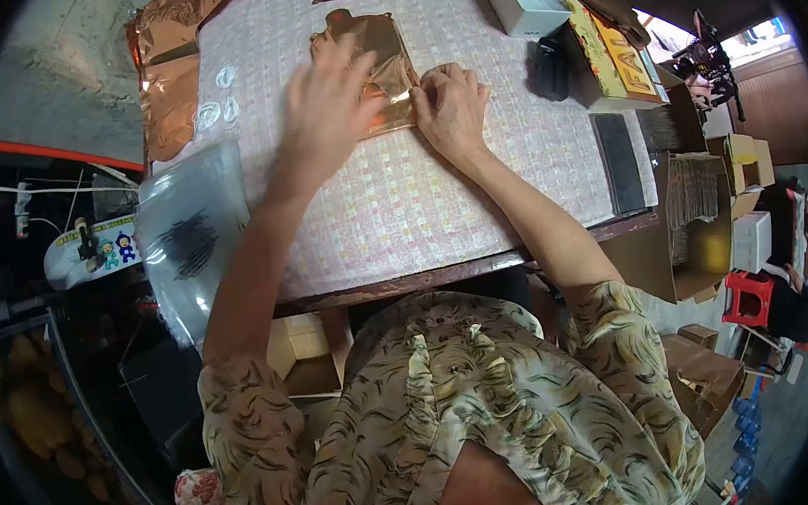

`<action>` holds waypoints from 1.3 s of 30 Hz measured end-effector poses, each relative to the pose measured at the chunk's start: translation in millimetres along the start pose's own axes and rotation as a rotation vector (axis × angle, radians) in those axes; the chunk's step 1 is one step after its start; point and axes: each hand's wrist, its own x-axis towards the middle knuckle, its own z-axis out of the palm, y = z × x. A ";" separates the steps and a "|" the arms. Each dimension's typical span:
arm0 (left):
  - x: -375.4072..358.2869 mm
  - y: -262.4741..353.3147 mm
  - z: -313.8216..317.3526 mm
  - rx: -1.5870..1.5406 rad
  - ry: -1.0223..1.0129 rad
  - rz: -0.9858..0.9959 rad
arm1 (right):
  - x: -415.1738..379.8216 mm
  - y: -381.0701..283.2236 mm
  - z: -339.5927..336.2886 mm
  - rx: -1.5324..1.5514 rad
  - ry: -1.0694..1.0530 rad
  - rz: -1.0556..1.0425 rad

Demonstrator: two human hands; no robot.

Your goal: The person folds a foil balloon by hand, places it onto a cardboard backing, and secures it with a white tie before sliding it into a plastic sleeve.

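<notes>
A copper-coloured foil balloon (376, 46), folded flat into a rough rectangle with a small tab at its far end, lies on the patterned tablecloth in front of me. My left hand (328, 106) is over its left side, smeared by motion, with the fingers spread; contact with the foil cannot be made out. At the balloon's near right corner, my right hand (455, 114) has bent fingers, with thumb and fingertips closed at the foil edge. More loose copper foil (170, 81) hangs along the table's left edge.
Clear plastic bags (195, 231) overlap the left table edge, near coiled white rings (209, 114). To the right are a white box (528, 1), a black object (549, 68), a yellow carton (614, 55) and a dark flat slab (617, 164). A person sits far right beside a red stool (747, 299).
</notes>
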 end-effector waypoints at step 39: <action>14.4 -2.0 55.7 0.095 -0.350 0.047 | 49.8 36.6 -29.2 0.526 -0.429 0.111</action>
